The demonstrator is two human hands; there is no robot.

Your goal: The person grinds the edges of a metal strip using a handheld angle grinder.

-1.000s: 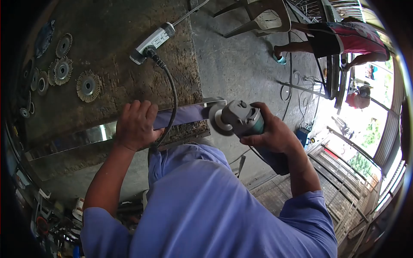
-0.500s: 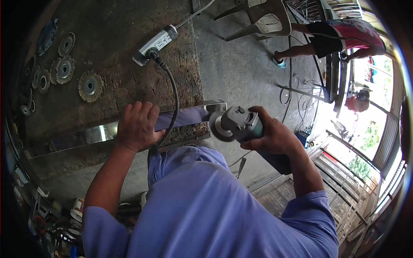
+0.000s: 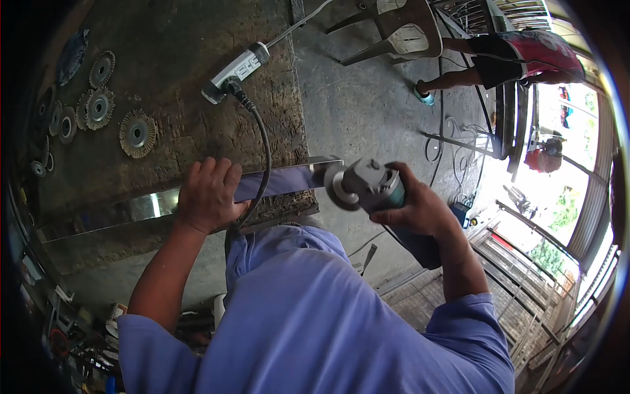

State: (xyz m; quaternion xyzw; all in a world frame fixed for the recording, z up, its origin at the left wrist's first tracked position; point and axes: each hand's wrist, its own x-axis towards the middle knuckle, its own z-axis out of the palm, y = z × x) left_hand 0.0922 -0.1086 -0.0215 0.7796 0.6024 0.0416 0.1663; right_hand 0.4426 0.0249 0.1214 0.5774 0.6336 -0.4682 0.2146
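My left hand (image 3: 209,197) is wrapped over a long shiny metal bar (image 3: 279,182) lying along the near edge of the worn workbench (image 3: 197,39). Gripped in my right hand (image 3: 423,205) is an angle grinder (image 3: 373,180) with a grey head and teal body. Its round disc (image 3: 340,188) is right by the bar's right end and overlaps it in this view. A thick black power cord (image 3: 266,138) runs across the bar beside my left fingers, up to a grey-white power strip (image 3: 236,72) on the bench.
Several round abrasive wheels (image 3: 137,133) lie at the bench's left. A plastic chair (image 3: 410,33) stands beyond the bench. A person (image 3: 512,56) is bent over at the back right. Cables (image 3: 453,131) and metal frames (image 3: 518,269) are on the floor at right.
The grinder and my right hand have shifted slightly, with the grinder's head tilted a little differently against the bar's end. My left hand stays in place. The person at the back has moved an arm.
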